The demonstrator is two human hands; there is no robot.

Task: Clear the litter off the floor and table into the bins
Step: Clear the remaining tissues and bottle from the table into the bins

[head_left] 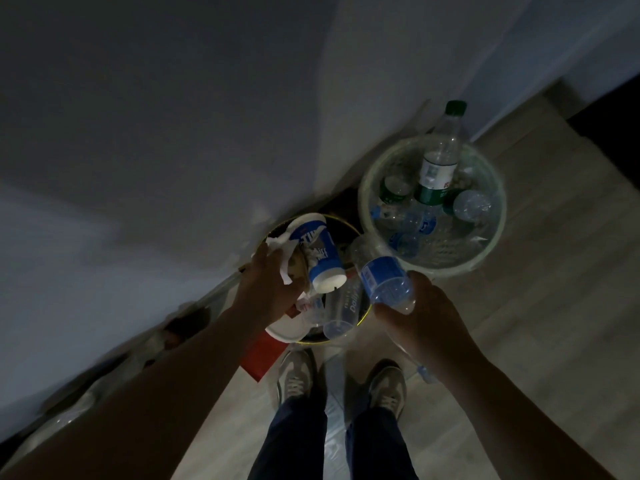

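Head view, dim light: at the left, the left hand (270, 285) hangs over a dark bin (341, 221) with a yellow rim, seen from its back. Its fingers curl around crumpled white paper (280, 244). A blue-and-white cup (317, 252) lies tilted against that paper, and its large white lettering is too blurred to read. Inside the same bin sits a clear plastic cup (341, 313) printed with the word "Daily". Further right, the right hand (426, 320) grips a clear bottle (384, 275) by one end, fingers wrapped under it, with the other end angled toward the pale bin (498, 209). Its blue label is illegible. That bin holds many clear bottles, and a green-capped bottle (438, 157) stands up out of them, its green-and-white label unreadable.
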